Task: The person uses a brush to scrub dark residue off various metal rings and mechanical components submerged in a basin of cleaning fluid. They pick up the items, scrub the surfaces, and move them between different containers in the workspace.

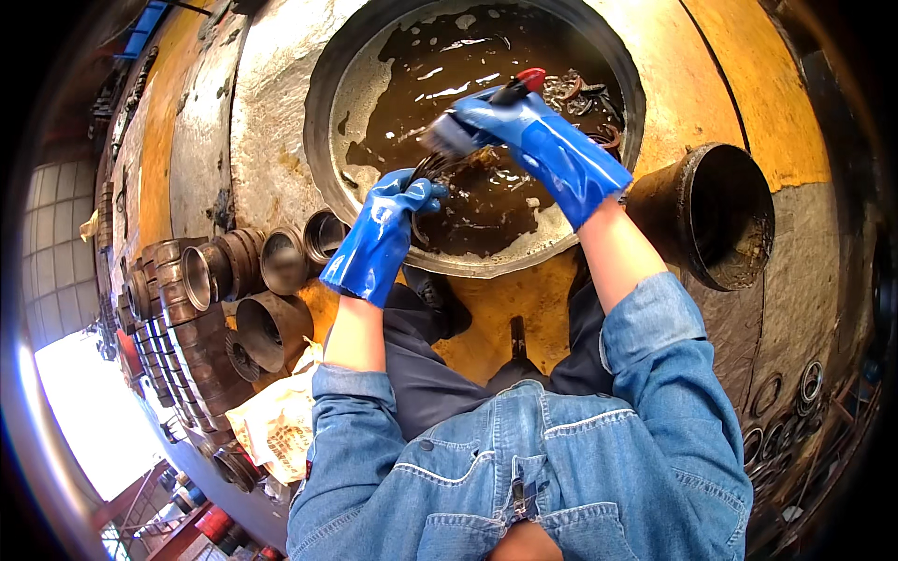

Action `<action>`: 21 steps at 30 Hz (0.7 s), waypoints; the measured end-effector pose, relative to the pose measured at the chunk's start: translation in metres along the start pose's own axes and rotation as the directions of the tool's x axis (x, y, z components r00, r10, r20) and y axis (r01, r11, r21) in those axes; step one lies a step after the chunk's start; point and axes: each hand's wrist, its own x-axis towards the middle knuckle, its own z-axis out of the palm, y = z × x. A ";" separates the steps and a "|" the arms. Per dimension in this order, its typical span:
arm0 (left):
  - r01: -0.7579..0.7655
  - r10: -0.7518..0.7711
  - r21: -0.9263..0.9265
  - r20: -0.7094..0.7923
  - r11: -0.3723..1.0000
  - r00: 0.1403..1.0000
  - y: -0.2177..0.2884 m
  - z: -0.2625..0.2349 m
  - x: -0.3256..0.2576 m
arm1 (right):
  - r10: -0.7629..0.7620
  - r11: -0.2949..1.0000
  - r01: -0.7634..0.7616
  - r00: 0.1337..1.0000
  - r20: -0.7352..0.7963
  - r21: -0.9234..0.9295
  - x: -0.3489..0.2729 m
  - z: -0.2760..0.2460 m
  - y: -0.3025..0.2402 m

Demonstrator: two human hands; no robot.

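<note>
My right hand [524, 126], in a blue rubber glove, grips a brush with a red and black handle [531, 79]. Its head is smeared by motion just above my left hand. My left hand [388, 215], gloved the same way, is closed round a dark, thin, curved metal part [430, 168], partly hidden by the fingers. Both hands are over a wide round basin [321, 93] of brown, sudsy liquid [421, 84]. A heap of small metal parts [580, 93] lies at the basin's right side.
To the right stands a large rusty metal cylinder [692, 215], its open end facing me. Several metal rings and drums [271, 327] are stacked at the left, beside a crumpled tan sack [276, 416]. More rings [767, 397] lie on the floor at the lower right.
</note>
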 end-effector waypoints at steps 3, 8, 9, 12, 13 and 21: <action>-0.049 0.048 0.038 0.044 0.998 0.998 -0.001 -0.004 0.001 | 0.070 0.965 -0.067 0.998 0.005 -0.252 0.009 0.028 0.003; 0.031 -0.032 0.053 0.005 0.998 0.999 0.009 0.002 -0.005 | 0.159 0.824 -0.254 0.962 -0.224 -0.506 -0.001 0.001 -0.008; 0.044 -0.045 0.054 0.009 0.998 0.999 0.007 0.001 -0.003 | 0.166 0.759 -0.359 0.913 -0.372 -0.543 -0.001 -0.008 0.002; 0.131 -0.131 -0.032 0.007 0.991 0.991 0.005 0.002 0.002 | 0.282 0.733 -0.465 0.872 -0.399 -0.497 -0.008 -0.017 0.002; 0.172 -0.172 -0.053 0.001 0.984 0.985 0.006 0.003 0.003 | 0.318 0.728 -0.496 0.856 -0.407 -0.473 -0.010 -0.016 0.002; 0.167 -0.158 -0.233 0.060 0.958 0.986 -0.009 0.027 0.021 | 0.238 0.797 -0.483 0.804 -0.545 -0.364 -0.014 -0.024 -0.003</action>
